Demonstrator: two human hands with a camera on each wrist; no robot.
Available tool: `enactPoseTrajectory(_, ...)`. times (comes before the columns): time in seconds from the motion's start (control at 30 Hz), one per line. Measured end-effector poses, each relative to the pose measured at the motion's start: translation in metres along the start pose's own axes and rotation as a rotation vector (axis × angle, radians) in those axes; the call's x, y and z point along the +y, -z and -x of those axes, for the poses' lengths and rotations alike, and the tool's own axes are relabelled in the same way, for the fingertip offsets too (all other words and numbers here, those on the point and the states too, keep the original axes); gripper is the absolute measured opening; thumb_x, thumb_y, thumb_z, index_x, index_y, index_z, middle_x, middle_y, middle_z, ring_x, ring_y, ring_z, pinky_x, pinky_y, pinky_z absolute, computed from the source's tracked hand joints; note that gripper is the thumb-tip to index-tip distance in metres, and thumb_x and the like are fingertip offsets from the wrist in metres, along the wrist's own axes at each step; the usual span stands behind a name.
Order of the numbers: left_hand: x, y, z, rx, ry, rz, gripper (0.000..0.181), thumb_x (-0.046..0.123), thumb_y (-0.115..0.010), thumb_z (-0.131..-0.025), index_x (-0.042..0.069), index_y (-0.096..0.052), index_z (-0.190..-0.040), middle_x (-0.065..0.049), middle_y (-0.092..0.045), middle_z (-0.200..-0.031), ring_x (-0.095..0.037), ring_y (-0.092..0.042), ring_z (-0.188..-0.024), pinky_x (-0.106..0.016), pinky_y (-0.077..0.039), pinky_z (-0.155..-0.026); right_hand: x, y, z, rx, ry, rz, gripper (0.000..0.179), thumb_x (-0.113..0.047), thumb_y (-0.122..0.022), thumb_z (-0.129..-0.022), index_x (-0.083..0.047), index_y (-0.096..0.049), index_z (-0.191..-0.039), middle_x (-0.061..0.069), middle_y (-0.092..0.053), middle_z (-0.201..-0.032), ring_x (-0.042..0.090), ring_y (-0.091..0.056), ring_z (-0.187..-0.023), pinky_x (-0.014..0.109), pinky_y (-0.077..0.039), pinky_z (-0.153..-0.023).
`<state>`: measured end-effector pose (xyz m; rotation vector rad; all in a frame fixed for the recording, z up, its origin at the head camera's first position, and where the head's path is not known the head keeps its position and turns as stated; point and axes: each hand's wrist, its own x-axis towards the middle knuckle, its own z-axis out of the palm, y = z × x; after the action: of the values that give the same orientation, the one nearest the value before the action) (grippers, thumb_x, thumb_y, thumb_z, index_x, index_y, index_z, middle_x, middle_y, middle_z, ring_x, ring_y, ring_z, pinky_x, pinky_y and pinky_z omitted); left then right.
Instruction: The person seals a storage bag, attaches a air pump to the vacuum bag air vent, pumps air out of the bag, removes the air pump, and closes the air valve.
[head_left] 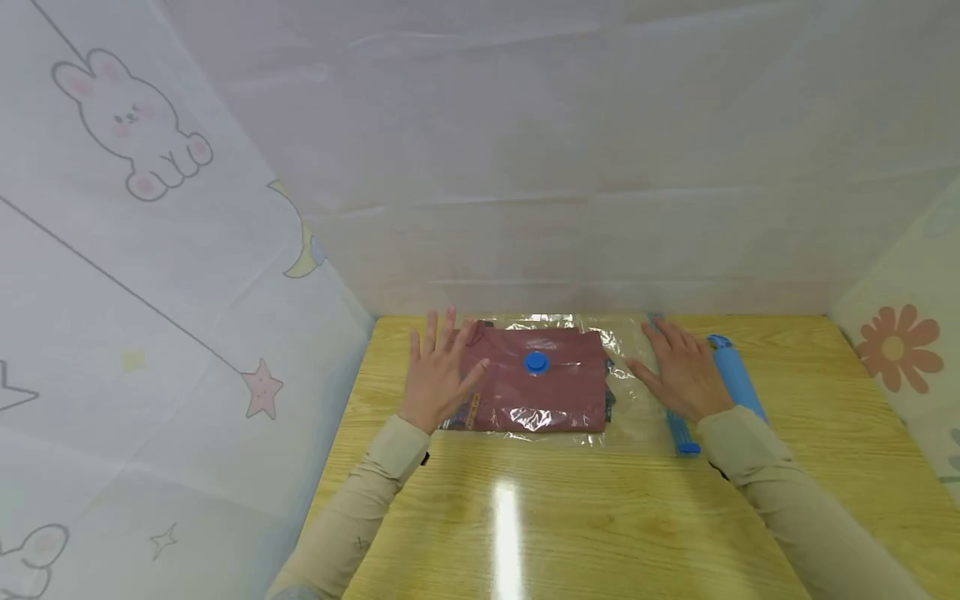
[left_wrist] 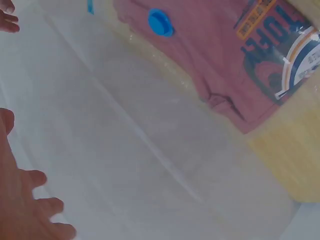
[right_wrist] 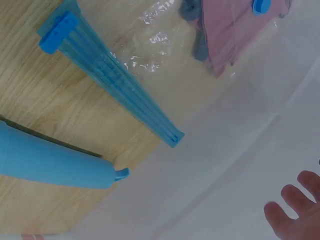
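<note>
A clear vacuum storage bag (head_left: 637,417) lies on the table with folded maroon clothing (head_left: 547,400) inside. Its round blue valve (head_left: 536,362) faces up, and printed lettering shows through the plastic in the left wrist view. Along the bag's right end runs a blue zip strip (right_wrist: 120,82) with a blue slider (right_wrist: 58,32) at its near end. My left hand (head_left: 435,379), fingers spread, is over the bag's left end. Over the zip strip is my right hand (head_left: 684,371), its fingers extended. Both hands are empty and appear raised off the bag in the wrist views.
A blue cylindrical hand pump (head_left: 738,383) lies on the table right of the bag, partly hidden by the right forearm. The wooden table (head_left: 585,517) meets a pale sheet wall (head_left: 562,208) behind and a cartoon-printed sheet (head_left: 187,292) on the left.
</note>
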<state>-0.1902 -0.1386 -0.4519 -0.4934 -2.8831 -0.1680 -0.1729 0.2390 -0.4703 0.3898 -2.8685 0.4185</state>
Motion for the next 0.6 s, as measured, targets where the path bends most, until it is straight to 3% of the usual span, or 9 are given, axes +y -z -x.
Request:
enactPoseTrajectory(0.13, -0.001, -0.017, 0.006, 0.008, -0.091, 0.002, 0.065, 0.050, -0.042, -0.099, 0.018, -0.027, -0.153, -0.007, -0.018, -0.162, -0.033, -0.009, -0.151, -0.055, -0.016, -0.120, 0.003, -0.008, 0.007, -0.015, -0.012, -0.029, 0.058, -0.027, -0.055, -0.097, 0.004, -0.038, -0.143, 0.030, -0.040, -0.143, 0.051, -0.037, -0.127, 0.068, -0.031, -0.102)
enactPoseTrajectory(0.27, -0.002, -0.045, 0.016, -0.024, -0.183, 0.000, 0.058, 0.043, -0.045, -0.100, 0.011, -0.036, -0.148, -0.010, -0.029, -0.158, -0.034, -0.022, -0.148, -0.051, -0.029, -0.116, 0.011, -0.020, 0.019, -0.063, -0.073, -0.066, 0.053, -0.020, -0.053, -0.096, 0.008, -0.041, -0.139, 0.035, -0.046, -0.132, 0.052, -0.043, -0.120, 0.064, -0.036, -0.099)
enactPoseTrajectory(0.5, 0.001, -0.097, 0.036, -0.211, -0.214, 0.049, 0.057, 0.034, -0.049, -0.100, 0.011, -0.034, -0.149, -0.010, -0.026, -0.160, -0.036, -0.030, -0.144, -0.052, -0.032, -0.114, 0.041, -0.052, 0.050, -0.290, -0.280, -0.125, 0.055, -0.022, -0.050, -0.096, 0.017, -0.038, -0.133, 0.044, -0.043, -0.122, 0.058, -0.048, -0.104, 0.063, -0.045, -0.080)
enactPoseTrajectory(0.6, -0.001, -0.115, 0.044, -0.275, -0.223, 0.069, 0.057, 0.033, -0.050, -0.100, 0.012, -0.034, -0.150, -0.011, -0.025, -0.160, -0.037, -0.029, -0.144, -0.055, -0.032, -0.113, 0.053, -0.063, 0.063, -0.414, -0.356, -0.142, 0.060, -0.025, -0.048, -0.096, 0.020, -0.033, -0.134, 0.048, -0.039, -0.123, 0.062, -0.046, -0.105, 0.064, -0.045, -0.079)
